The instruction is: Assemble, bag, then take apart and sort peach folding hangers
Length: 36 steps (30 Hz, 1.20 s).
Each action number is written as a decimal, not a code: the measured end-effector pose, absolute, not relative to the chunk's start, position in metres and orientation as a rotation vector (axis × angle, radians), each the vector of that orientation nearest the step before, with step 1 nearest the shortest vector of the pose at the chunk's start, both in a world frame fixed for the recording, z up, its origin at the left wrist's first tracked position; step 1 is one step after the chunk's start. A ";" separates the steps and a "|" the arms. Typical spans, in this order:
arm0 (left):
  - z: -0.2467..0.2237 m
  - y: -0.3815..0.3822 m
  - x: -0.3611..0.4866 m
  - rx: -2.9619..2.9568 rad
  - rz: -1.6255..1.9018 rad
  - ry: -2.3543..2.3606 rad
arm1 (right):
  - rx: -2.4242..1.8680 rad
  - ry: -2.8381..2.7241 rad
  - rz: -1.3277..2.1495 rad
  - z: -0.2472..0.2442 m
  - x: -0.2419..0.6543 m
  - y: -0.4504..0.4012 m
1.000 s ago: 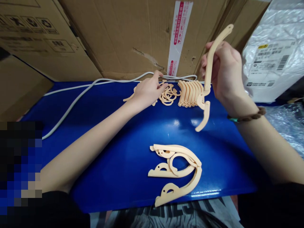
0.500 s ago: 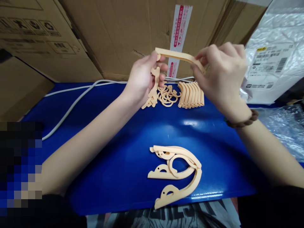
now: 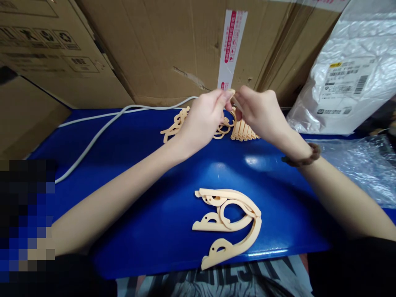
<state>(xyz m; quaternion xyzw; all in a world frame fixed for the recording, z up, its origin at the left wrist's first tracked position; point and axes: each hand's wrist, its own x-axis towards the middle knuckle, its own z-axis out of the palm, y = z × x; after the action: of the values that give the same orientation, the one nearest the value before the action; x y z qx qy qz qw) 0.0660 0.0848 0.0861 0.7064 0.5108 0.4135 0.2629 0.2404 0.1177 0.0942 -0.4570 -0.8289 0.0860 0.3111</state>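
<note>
Both hands meet above the far edge of the blue table. My left hand [image 3: 204,119] is closed, a pale beige plastic piece [image 3: 230,93] showing at its thumb tip. My right hand [image 3: 261,113] is closed against the same spot, its fingertips around the other side of that piece, most of which is hidden. Behind and below them lie a row of curved beige arms [image 3: 244,131], some beige hook rings [image 3: 223,128] and, further left, small beige parts [image 3: 175,126]. Nearer the front edge rest joined beige hanger pieces [image 3: 241,222].
Cardboard boxes [image 3: 173,49] stand along the back. A white padded parcel [image 3: 349,95] leans at the right, with clear plastic wrap [image 3: 365,165] before it. A white cable [image 3: 99,136] runs over the left of the blue table [image 3: 139,231].
My hands have come together and lower, the right one moving left. The long beige piece between them is now mostly hidden. More of the small parts at the left shows.
</note>
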 end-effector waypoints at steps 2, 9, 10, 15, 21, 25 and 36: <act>0.083 0.090 0.057 2.049 1.185 1.409 | -1.218 -2.114 0.356 0.096 0.250 0.129; 0.059 0.141 0.000 2.177 0.772 1.669 | -1.382 -2.058 -0.004 0.084 0.331 0.165; 0.053 0.145 -0.006 2.255 0.762 1.738 | -1.394 -2.059 -0.059 0.083 0.341 0.163; 0.049 0.130 -0.008 2.511 0.687 1.872 | -1.417 -2.196 -0.251 0.079 0.376 0.140; 0.088 0.060 0.015 2.255 -0.082 0.970 | -1.375 -2.478 -0.237 0.043 0.391 0.117; 0.093 0.018 0.025 2.380 -0.338 0.890 | -1.345 -2.553 -0.160 0.028 0.388 0.111; 0.086 0.043 0.022 2.150 -0.323 0.862 | -1.411 -2.485 -0.024 0.036 0.373 0.131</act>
<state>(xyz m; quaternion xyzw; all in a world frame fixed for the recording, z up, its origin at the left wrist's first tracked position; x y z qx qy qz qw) 0.0219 0.0432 0.0864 0.8461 0.3394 -0.1270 0.3908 0.3725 0.1306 0.0360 -0.4889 -0.8608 -0.0082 0.1413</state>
